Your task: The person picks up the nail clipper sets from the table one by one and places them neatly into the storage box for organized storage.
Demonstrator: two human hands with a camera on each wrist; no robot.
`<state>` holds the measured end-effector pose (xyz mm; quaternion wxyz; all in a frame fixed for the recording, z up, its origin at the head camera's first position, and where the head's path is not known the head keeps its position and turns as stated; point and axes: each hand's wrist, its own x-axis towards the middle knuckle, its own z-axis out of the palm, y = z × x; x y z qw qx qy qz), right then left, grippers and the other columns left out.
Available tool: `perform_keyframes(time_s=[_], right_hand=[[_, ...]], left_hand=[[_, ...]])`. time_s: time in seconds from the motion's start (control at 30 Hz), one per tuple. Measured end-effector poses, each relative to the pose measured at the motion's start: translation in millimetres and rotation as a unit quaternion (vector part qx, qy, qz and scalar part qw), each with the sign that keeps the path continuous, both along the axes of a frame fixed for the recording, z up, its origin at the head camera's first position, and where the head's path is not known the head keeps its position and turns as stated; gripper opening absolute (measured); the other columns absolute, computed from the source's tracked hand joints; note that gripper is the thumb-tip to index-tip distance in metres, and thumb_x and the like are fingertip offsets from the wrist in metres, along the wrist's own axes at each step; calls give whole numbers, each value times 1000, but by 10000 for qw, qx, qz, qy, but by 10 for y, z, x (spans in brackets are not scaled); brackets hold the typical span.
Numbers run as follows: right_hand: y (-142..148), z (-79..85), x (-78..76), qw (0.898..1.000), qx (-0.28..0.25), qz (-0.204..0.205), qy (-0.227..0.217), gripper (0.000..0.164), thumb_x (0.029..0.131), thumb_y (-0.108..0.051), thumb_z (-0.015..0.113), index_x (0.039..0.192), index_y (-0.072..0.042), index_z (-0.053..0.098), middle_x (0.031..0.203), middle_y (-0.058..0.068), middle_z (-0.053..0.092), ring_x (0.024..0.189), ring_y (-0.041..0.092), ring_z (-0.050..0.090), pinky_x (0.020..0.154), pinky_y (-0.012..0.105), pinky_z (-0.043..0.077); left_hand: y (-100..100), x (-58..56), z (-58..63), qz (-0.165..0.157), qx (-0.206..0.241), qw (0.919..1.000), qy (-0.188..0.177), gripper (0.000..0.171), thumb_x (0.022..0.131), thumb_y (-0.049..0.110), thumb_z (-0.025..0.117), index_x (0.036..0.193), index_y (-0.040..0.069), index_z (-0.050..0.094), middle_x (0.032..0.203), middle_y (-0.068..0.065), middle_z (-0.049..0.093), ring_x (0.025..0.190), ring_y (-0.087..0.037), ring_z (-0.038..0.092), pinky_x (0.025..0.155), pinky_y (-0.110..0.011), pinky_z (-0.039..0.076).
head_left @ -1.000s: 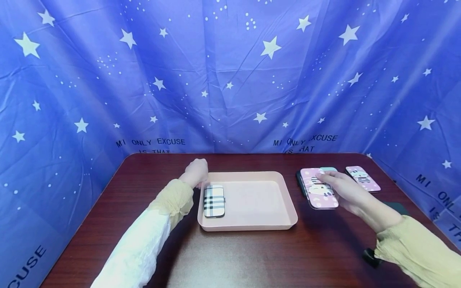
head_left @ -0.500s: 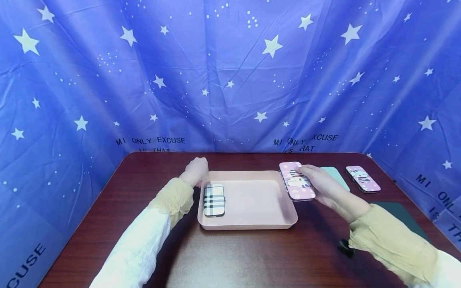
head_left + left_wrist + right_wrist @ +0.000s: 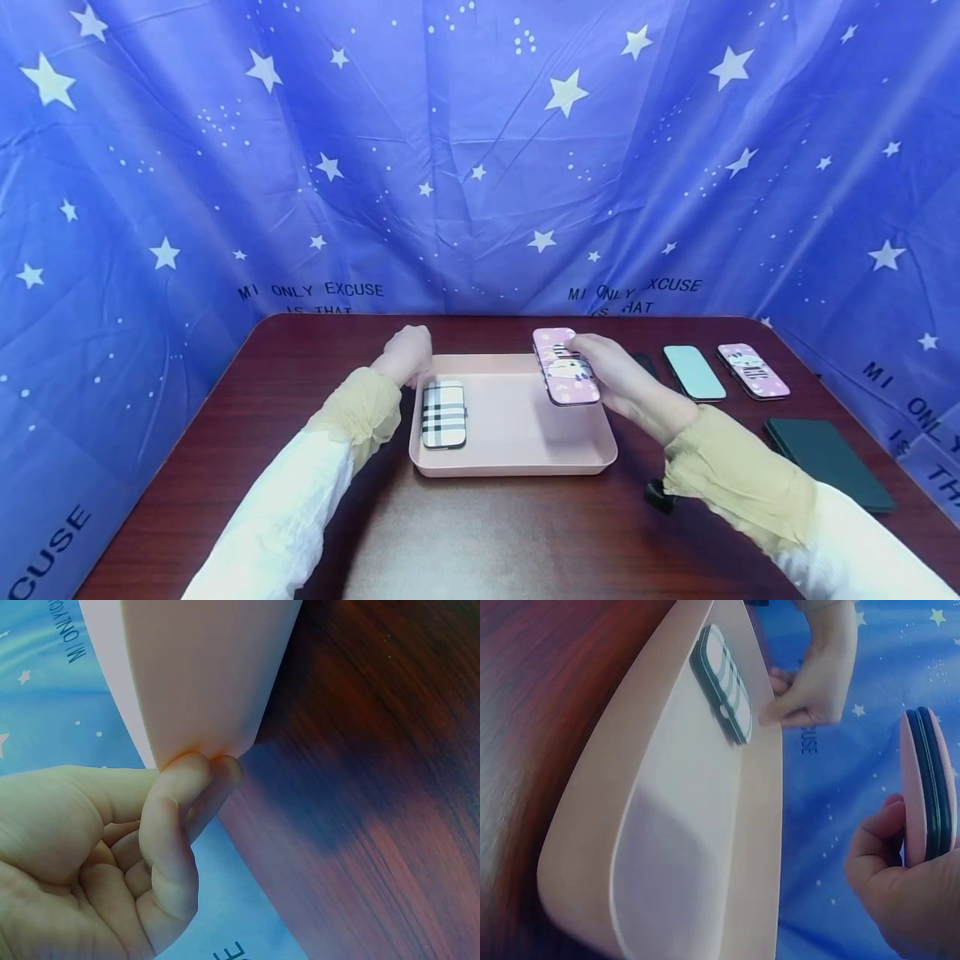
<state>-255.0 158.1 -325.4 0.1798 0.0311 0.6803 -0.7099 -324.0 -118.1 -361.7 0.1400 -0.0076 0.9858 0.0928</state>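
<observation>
In the head view my left hand (image 3: 408, 352) pinches the back left corner of a shallow pink tray (image 3: 517, 469). The left wrist view shows thumb and fingers closed on the tray's wall (image 3: 202, 667). My right hand (image 3: 626, 379) grips a flat pink case (image 3: 570, 387) with a cartoon print, raised over the tray's right part. Seen edge-on in the right wrist view, the pink case (image 3: 926, 787) has a dark band round its side. A black-and-white plaid case (image 3: 444, 415) lies inside the tray along its left wall.
To the right on the dark wooden table lie a mint case (image 3: 694, 372) and a second pink cartoon case (image 3: 752, 371). A dark green flat case (image 3: 828, 462) lies nearer. Behind my right hand a dark item (image 3: 643, 362) is partly hidden. A starry blue curtain (image 3: 480, 167) surrounds the table.
My right hand has carried the pink cartoon case leftward, from beside the tray to above its right part. The mint case and dark green case have come into fuller view. My left hand stays put.
</observation>
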Motion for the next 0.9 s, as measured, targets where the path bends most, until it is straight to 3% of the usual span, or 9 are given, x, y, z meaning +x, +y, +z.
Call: perform_keyframes(time_s=[0.23, 0.4, 0.6, 0.77, 0.9], right_hand=[[-230, -100, -71, 9998, -163, -18, -96, 23, 95, -12, 39, 114, -1, 37, 76, -1, 60, 63, 7, 63, 56, 22, 55], [-362, -200, -96, 9997, -181, -23, -160, 25, 95, -12, 39, 115, 1, 37, 75, -1, 59, 62, 7, 61, 56, 21, 54], [-466, -364, -87, 9985, -115, -491, -204, 35, 92, -8, 47, 122, 10, 44, 72, 1, 62, 61, 8, 63, 55, 24, 56], [-526, -493, -99, 9997, -82, -113, -225, 32, 97, -10, 41, 122, 9, 40, 76, 0, 60, 65, 6, 61, 59, 21, 54], [-587, -597, -117, 9989, 443, -17, -153, 29, 95, -12, 44, 116, 7, 43, 76, -1, 59, 66, 4, 58, 61, 18, 51]], left_hand=[[-13, 21, 5, 14, 83, 9999, 95, 17, 78, -8, 58, 93, -2, 63, 48, -6, 62, 42, -15, 62, 42, -26, 52], [-20, 26, 12, -76, 10, 9999, 140, 17, 73, -9, 61, 89, -1, 64, 49, -5, 63, 44, -14, 63, 42, -26, 51], [-17, 10, 18, -115, 18, 9999, 90, 16, 74, -9, 60, 87, -1, 64, 50, -6, 64, 45, -14, 64, 43, -26, 52], [-21, 6, 21, -69, 85, 9999, 120, 17, 77, -10, 56, 88, -1, 64, 53, -8, 66, 46, -16, 65, 42, -26, 51], [-28, 4, 14, -59, 89, 9999, 59, 15, 77, -10, 55, 84, -1, 65, 55, -9, 67, 49, -17, 66, 42, -26, 52]])
